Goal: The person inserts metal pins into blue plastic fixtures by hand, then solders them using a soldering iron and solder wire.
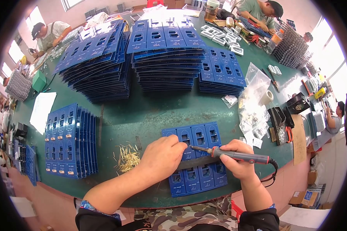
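Note:
A blue circuit board panel [199, 179] with rows of cut-out windows lies on the green table in front of me. Across its middle runs a dark strip [194, 163]. My right hand [238, 158] grips a grey and red soldering iron [245, 156], its tip pointing left onto the upper row of the panel. Close to that tip, my left hand [162, 156] rests over the panel's left side with fingers pinched together; whatever they hold is hidden. Beside my left wrist lies a loose heap of thin brass-coloured pins [128, 158].
Tall stacks of blue panels [167, 71] stand at the back, and more panels [71, 140] stand on edge at left. To the right are a plastic bag of small parts [253, 111], a black soldering stand [279, 125] and a cable [274, 169]. Other people work across the table.

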The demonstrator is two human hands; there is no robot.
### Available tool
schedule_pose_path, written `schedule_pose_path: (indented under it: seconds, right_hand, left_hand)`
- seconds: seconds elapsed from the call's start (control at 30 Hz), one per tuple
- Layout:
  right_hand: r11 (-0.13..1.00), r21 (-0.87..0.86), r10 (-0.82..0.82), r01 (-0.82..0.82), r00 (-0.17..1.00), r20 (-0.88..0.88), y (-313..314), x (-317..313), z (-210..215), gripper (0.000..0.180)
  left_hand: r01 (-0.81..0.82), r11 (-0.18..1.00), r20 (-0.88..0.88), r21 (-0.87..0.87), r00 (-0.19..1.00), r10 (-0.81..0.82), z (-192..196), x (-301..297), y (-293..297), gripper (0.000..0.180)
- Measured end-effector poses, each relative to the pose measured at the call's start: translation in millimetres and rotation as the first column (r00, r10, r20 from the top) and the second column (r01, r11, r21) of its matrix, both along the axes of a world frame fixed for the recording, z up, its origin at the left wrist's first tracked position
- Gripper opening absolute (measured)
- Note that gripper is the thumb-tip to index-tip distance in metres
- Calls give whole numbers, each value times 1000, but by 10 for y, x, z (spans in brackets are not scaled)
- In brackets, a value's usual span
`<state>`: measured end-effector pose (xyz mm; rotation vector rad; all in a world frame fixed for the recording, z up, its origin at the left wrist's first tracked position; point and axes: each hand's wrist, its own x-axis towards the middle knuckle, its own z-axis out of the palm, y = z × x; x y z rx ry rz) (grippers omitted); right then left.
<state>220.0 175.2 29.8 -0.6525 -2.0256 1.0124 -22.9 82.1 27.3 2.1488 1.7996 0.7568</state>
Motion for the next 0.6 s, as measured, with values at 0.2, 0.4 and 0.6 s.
schedule_pose_path:
  seconds: [0.2, 0.4, 0.6]
  right_hand:
    - [1000, 10, 19, -20, 1000, 3, 10, 0, 1, 17]
    - [999, -50, 16, -17, 1000, -9, -11, 34, -14, 16]
    - [913, -409, -95, -7, 969, -228, -246, -6, 38, 32]
  left_hand:
    - [-2, 1000, 1, 6, 1000, 2, -4, 9, 3, 13]
    - [-17, 1000, 23, 23, 1000, 17, 8, 14, -26, 12]
    - [-13, 994, 275, 112, 961, -19, 202, 96, -180, 11]
